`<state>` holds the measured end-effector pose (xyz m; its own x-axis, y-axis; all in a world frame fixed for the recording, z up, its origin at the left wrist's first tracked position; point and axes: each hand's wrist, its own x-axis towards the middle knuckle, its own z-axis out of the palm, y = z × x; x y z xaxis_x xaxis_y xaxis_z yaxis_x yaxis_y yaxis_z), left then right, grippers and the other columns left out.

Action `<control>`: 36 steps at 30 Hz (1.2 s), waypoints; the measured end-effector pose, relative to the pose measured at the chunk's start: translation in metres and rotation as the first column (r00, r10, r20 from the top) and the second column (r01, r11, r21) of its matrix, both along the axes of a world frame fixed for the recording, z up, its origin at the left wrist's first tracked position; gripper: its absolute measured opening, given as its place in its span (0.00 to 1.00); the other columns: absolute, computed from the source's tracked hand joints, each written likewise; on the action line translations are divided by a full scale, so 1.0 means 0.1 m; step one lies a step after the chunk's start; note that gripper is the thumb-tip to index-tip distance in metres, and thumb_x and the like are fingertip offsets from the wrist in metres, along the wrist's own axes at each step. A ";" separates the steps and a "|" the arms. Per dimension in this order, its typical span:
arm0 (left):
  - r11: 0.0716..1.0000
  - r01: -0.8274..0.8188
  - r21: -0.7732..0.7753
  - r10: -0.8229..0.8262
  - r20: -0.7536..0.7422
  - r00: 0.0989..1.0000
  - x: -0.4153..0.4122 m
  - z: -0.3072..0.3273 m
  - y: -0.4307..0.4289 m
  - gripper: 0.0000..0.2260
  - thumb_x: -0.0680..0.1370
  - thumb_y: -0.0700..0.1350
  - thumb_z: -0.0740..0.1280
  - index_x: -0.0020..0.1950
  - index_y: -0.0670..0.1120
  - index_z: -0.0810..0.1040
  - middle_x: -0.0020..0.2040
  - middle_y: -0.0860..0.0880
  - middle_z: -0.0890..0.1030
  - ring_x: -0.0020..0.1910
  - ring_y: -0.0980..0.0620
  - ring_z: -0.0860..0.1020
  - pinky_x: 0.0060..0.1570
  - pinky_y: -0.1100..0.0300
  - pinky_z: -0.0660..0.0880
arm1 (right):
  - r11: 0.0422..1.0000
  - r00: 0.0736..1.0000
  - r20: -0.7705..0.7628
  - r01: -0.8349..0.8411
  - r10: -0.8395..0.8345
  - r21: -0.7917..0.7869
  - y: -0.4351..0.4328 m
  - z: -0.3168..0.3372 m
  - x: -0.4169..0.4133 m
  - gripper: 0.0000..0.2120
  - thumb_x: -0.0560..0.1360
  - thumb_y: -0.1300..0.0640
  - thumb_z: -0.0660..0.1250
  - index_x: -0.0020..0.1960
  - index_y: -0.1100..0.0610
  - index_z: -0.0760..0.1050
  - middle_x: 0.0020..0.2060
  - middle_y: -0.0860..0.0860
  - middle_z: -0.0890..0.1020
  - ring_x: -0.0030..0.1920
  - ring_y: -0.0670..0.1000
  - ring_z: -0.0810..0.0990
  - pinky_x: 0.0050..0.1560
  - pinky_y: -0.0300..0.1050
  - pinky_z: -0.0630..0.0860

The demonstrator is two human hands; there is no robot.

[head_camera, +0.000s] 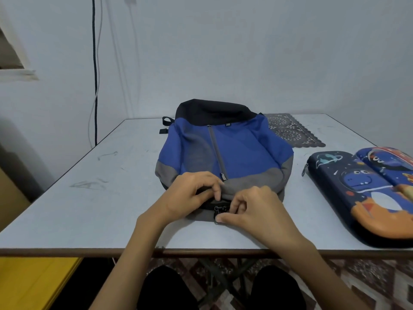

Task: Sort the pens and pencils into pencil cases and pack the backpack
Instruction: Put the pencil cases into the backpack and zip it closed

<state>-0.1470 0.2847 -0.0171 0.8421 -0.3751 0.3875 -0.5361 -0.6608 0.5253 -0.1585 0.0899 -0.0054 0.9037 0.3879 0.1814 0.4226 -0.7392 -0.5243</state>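
Observation:
A blue, grey and black backpack [237, 151] lies flat on the white table [111, 198], its top end facing me. My left hand [192, 193] presses on the grey fabric at the near edge, fingers curled on the black zipper band. Just to its right, my right hand [252, 209] pinches the metal zipper pulls [220, 210] at the same edge. Two hard pencil cases lie at the right: a dark one with a blue dinosaur [357, 198] and a second one [388, 162] overlapping its far side. No pens or pencils are visible.
A dark lace mat [290, 130] lies behind the backpack at the table's far right. A black cable [95, 86] hangs down the wall at the left. A yellow surface [33, 283] sits below the table's left front edge. My knees show under the table.

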 end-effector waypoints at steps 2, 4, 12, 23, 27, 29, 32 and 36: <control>1.000 -0.011 0.021 0.011 -0.006 1.000 0.00 -0.01 0.00 0.08 0.75 0.41 0.65 0.40 0.50 0.82 0.52 0.57 0.81 0.54 0.60 0.79 0.54 0.53 0.76 | 1.000 1.000 0.028 0.010 -0.010 -0.017 0.01 -0.02 -0.04 0.14 0.66 0.40 0.74 0.32 0.49 0.75 0.27 0.45 0.77 0.35 0.46 0.78 0.38 0.46 0.76; 0.999 -0.031 0.016 0.031 -0.037 0.999 -0.01 0.00 -0.01 0.09 0.73 0.46 0.63 0.40 0.50 0.83 0.53 0.58 0.81 0.53 0.60 0.79 0.54 0.54 0.76 | 0.999 0.999 0.050 0.015 -0.013 -0.036 0.00 -0.04 -0.07 0.10 0.69 0.43 0.70 0.37 0.48 0.75 0.30 0.45 0.78 0.37 0.47 0.78 0.40 0.45 0.77; 1.000 -0.007 -0.001 0.006 -0.179 0.984 -0.05 0.03 0.00 0.13 0.69 0.60 0.69 0.42 0.53 0.85 0.58 0.61 0.78 0.58 0.58 0.77 0.58 0.50 0.74 | 0.997 0.983 0.176 0.065 -0.055 -0.049 0.03 -0.11 -0.08 0.11 0.75 0.45 0.62 0.41 0.51 0.74 0.34 0.47 0.79 0.38 0.47 0.77 0.39 0.45 0.73; 0.999 0.021 -0.034 -0.028 -0.203 0.979 -0.12 -0.02 -0.02 0.09 0.65 0.54 0.69 0.39 0.51 0.83 0.62 0.64 0.72 0.65 0.57 0.69 0.65 0.55 0.66 | 0.980 0.996 0.027 0.073 -0.080 0.188 -0.45 -0.17 0.19 0.11 0.64 0.55 0.72 0.27 0.53 0.71 0.22 0.47 0.75 0.26 0.45 0.72 0.33 0.45 0.72; 0.999 0.039 -0.017 -0.041 -0.200 0.979 -0.12 -0.02 -0.03 0.06 0.64 0.50 0.71 0.38 0.50 0.83 0.63 0.65 0.71 0.67 0.60 0.66 0.66 0.62 0.60 | 0.958 0.971 0.048 0.222 -0.234 0.181 -0.70 -0.18 0.50 0.10 0.63 0.57 0.71 0.27 0.55 0.72 0.22 0.46 0.75 0.29 0.50 0.75 0.35 0.48 0.74; 0.999 0.045 -0.015 -0.047 -0.197 0.979 -0.13 -0.02 -0.02 0.05 0.64 0.49 0.71 0.37 0.51 0.83 0.63 0.65 0.71 0.67 0.60 0.65 0.67 0.60 0.59 | 0.939 0.946 0.074 0.300 -0.316 0.171 -0.80 -0.18 0.69 0.09 0.65 0.59 0.70 0.28 0.56 0.72 0.26 0.48 0.77 0.32 0.54 0.77 0.36 0.49 0.74; 0.998 0.052 -0.023 -0.056 -0.205 0.977 -0.16 -0.03 0.02 0.07 0.63 0.52 0.69 0.36 0.52 0.82 0.64 0.65 0.71 0.69 0.59 0.64 0.68 0.59 0.57 | 0.922 0.910 0.153 0.375 -0.387 0.101 -0.89 -0.20 1.01 0.07 0.68 0.61 0.66 0.32 0.60 0.74 0.30 0.56 0.78 0.36 0.61 0.77 0.36 0.52 0.73; 0.998 0.060 -0.013 -0.062 -0.187 0.980 -0.18 -0.04 0.05 0.06 0.62 0.52 0.69 0.36 0.53 0.82 0.64 0.64 0.71 0.70 0.59 0.64 0.69 0.58 0.56 | 0.909 0.879 0.238 0.414 -0.413 0.049 -0.81 -0.18 1.40 0.12 0.71 0.62 0.64 0.33 0.68 0.70 0.29 0.63 0.77 0.34 0.64 0.76 0.35 0.53 0.75</control>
